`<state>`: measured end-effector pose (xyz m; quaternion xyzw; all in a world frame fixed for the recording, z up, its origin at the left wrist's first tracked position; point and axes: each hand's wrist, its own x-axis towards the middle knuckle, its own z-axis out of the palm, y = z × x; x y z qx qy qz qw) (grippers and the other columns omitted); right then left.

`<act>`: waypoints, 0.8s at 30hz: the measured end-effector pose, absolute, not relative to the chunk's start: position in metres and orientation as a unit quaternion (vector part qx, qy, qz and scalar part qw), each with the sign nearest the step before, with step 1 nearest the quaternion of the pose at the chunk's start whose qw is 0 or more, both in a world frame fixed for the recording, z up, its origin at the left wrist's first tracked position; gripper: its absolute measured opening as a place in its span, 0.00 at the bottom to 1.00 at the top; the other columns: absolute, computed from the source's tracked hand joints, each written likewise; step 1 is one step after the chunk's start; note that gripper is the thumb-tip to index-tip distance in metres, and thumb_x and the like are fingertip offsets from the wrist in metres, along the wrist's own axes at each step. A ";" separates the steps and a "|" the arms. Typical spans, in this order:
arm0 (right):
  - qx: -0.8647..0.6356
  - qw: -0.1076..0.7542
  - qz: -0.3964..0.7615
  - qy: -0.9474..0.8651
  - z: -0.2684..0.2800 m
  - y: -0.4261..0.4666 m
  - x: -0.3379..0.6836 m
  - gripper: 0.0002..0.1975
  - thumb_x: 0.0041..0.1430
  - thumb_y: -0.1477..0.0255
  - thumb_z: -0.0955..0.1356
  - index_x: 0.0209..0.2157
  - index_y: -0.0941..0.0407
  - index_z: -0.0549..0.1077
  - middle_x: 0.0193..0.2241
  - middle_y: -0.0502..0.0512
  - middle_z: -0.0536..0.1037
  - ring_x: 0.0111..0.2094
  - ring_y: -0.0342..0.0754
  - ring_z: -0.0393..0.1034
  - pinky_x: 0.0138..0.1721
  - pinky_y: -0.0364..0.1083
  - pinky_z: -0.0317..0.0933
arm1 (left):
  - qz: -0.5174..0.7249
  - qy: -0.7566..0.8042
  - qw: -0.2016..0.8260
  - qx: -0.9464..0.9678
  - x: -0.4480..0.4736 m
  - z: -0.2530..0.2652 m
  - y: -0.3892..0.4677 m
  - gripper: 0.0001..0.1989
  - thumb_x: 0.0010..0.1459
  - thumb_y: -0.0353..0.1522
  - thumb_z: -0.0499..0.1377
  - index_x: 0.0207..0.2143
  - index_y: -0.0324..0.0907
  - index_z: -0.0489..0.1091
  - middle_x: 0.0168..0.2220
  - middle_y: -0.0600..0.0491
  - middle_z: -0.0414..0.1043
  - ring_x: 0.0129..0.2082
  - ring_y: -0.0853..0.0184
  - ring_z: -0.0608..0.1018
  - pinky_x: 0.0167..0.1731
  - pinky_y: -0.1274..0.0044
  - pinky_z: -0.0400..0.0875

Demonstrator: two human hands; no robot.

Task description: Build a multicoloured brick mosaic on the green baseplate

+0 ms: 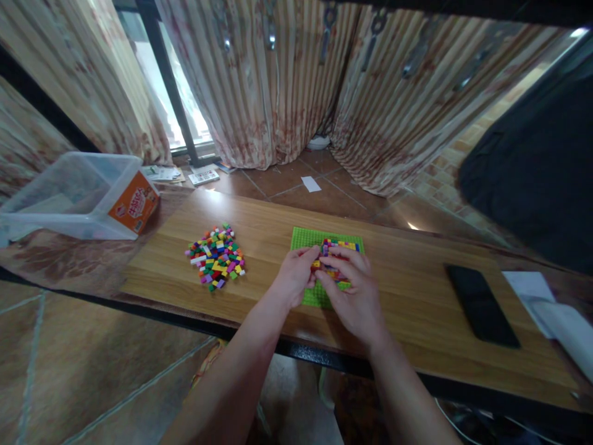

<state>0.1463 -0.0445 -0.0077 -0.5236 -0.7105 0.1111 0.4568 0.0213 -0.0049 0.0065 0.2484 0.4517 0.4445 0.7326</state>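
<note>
A green studded baseplate [303, 237] lies on the wooden board in front of me. On it stands a low build of multicoloured toy building bricks [346, 245], partly covered by my fingers. My left hand [294, 278] is at the build's left side, thumb and fingers pinched together at small yellow-orange bricks. From the right, my right hand [356, 300] curves over the build, its fingers bent and the fingertips close to the left ones, against the bricks. Which single brick is between the fingertips is hidden. To the left lies a loose pile of small coloured bricks [217, 258].
A clear plastic box [92, 228] with an orange label stands at the far left. On the right lie a black phone-like slab [482, 304] and a white object [563, 327]. The wooden board [264, 247] ends at a dark front edge. Curtains hang behind.
</note>
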 end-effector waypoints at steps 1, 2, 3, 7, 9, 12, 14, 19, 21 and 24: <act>-0.525 0.451 0.112 -0.713 -0.008 -0.044 0.144 0.09 0.61 0.66 0.69 0.42 0.48 0.79 0.49 0.56 0.76 0.52 0.55 0.69 0.55 0.59 0.62 | 0.445 0.450 0.733 0.249 0.022 0.006 -0.006 0.13 0.60 0.34 0.59 0.24 0.38 0.65 0.15 0.61 0.57 0.11 0.81 0.56 0.13 0.84 0.43; -0.528 0.448 0.112 -0.713 -0.009 -0.044 0.143 0.09 0.61 0.66 0.69 0.42 0.48 0.79 0.48 0.56 0.76 0.52 0.55 0.69 0.55 0.59 0.62 | 0.444 0.447 0.735 0.252 0.023 0.006 -0.006 0.13 0.60 0.35 0.59 0.24 0.38 0.65 0.15 0.62 0.56 0.11 0.81 0.56 0.13 0.84 0.43; -0.531 0.446 0.111 -0.712 -0.010 -0.043 0.142 0.08 0.62 0.66 0.69 0.42 0.48 0.79 0.48 0.56 0.76 0.51 0.55 0.69 0.54 0.59 0.62 | 0.442 0.444 0.737 0.254 0.023 0.006 -0.007 0.13 0.60 0.35 0.59 0.24 0.38 0.65 0.14 0.62 0.56 0.11 0.81 0.55 0.13 0.84 0.42; -0.537 0.448 0.108 -0.707 -0.013 -0.041 0.143 0.08 0.63 0.65 0.68 0.40 0.49 0.79 0.46 0.56 0.77 0.50 0.54 0.70 0.53 0.58 0.62 | 0.432 0.432 0.747 0.262 0.023 0.007 -0.009 0.15 0.59 0.37 0.60 0.23 0.39 0.64 0.14 0.62 0.55 0.11 0.80 0.55 0.13 0.83 0.41; -0.539 0.447 0.112 -0.705 -0.014 -0.041 0.143 0.08 0.63 0.65 0.68 0.39 0.50 0.79 0.46 0.56 0.77 0.50 0.54 0.70 0.53 0.58 0.62 | 0.431 0.429 0.748 0.265 0.023 0.006 -0.009 0.16 0.57 0.39 0.62 0.23 0.39 0.64 0.14 0.62 0.54 0.11 0.80 0.55 0.14 0.83 0.41; -0.541 0.445 0.118 -0.704 -0.015 -0.040 0.144 0.08 0.63 0.65 0.67 0.39 0.50 0.79 0.46 0.56 0.77 0.50 0.54 0.70 0.53 0.58 0.62 | 0.425 0.428 0.751 0.268 0.023 0.005 -0.008 0.18 0.54 0.43 0.64 0.24 0.39 0.64 0.14 0.63 0.54 0.12 0.80 0.55 0.14 0.83 0.40; -0.541 0.447 0.118 -0.702 -0.015 -0.040 0.145 0.08 0.64 0.66 0.67 0.38 0.50 0.78 0.45 0.56 0.78 0.49 0.54 0.70 0.53 0.57 0.62 | 0.419 0.426 0.755 0.271 0.023 0.005 -0.008 0.19 0.54 0.44 0.64 0.24 0.39 0.65 0.15 0.62 0.55 0.12 0.80 0.56 0.15 0.83 0.40; -0.558 0.467 0.111 -0.677 -0.009 -0.040 0.149 0.08 0.65 0.66 0.65 0.36 0.52 0.75 0.41 0.56 0.79 0.48 0.53 0.72 0.51 0.55 0.64 | 0.412 0.424 0.757 0.277 0.022 0.008 -0.008 0.16 0.58 0.42 0.61 0.26 0.38 0.67 0.18 0.59 0.61 0.13 0.81 0.57 0.15 0.83 0.39; -0.582 0.479 0.113 -0.647 -0.007 -0.041 0.152 0.09 0.65 0.65 0.64 0.36 0.53 0.75 0.38 0.56 0.80 0.43 0.52 0.73 0.47 0.53 0.66 | 0.406 0.424 0.757 0.285 0.021 0.009 -0.008 0.16 0.58 0.41 0.60 0.26 0.38 0.67 0.19 0.58 0.63 0.13 0.81 0.56 0.15 0.83 0.40; -0.616 0.509 0.136 -0.585 -0.005 -0.040 0.157 0.11 0.65 0.63 0.64 0.36 0.54 0.74 0.32 0.54 0.80 0.34 0.50 0.75 0.38 0.50 0.68 | 0.402 0.429 0.755 0.291 0.020 0.009 -0.008 0.16 0.59 0.41 0.59 0.26 0.38 0.67 0.18 0.58 0.62 0.13 0.81 0.55 0.15 0.82 0.40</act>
